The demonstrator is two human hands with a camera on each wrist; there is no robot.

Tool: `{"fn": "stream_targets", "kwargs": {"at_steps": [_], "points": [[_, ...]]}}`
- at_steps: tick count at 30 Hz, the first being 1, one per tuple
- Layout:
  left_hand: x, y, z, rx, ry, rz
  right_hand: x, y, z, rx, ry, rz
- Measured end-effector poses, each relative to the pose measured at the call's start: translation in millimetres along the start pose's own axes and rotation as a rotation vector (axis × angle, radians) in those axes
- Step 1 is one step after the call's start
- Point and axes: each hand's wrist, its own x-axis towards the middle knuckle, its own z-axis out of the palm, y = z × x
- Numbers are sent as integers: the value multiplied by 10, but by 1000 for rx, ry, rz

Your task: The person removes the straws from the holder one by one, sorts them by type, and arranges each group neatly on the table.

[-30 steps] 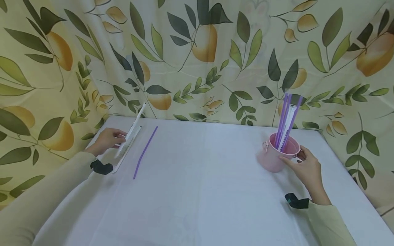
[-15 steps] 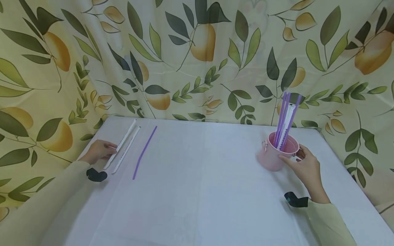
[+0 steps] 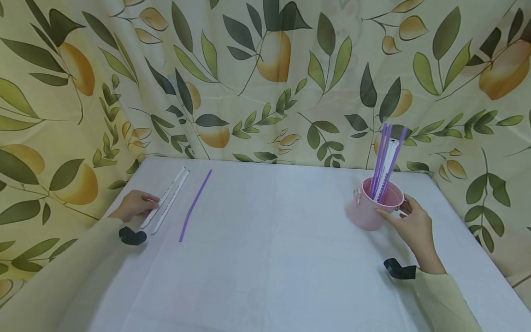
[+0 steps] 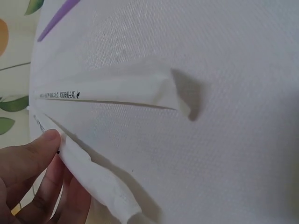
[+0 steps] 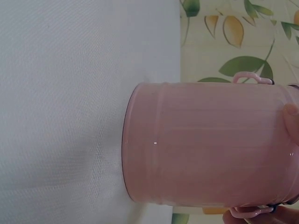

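Observation:
In the head view, my left hand point(image 3: 134, 206) is at the table's left side. Its thumb and fingers pinch a white paper-wrapped straw point(image 4: 100, 181), which lies low along the cloth. Just right of it a second white wrapped straw point(image 3: 171, 203) lies roughly alongside, with small dark print on its wrapper. Further right is a bare purple straw point(image 3: 195, 206). My right hand point(image 3: 416, 230) grips the rim and side handle of a pink bucket point(image 3: 366, 216), thumb on the outer wall. Several purple straws point(image 3: 378, 161) and a white wrapped straw point(image 3: 386, 169) stand leaning inside the bucket.
A white cloth point(image 3: 265, 258) covers the table. Behind and to the left hangs a curtain point(image 3: 265, 110) printed with fruit and leaves, meeting the table's back edge. The bucket stands near the back right corner.
The wrapped straw in my left hand was tilted up beside the other; it has come down and left to lie near the cloth. My right hand and the bucket have stayed put.

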Motion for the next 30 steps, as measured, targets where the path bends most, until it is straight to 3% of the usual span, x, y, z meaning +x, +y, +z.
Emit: {"fn": "stream_targets", "kwargs": {"at_steps": [12, 30], "points": [[40, -57, 17, -17, 24, -67, -31, -58, -25, 8, -29, -14], [-27, -35, 26, -23, 67, -70, -19, -59, -23, 5, -39, 1]]}}
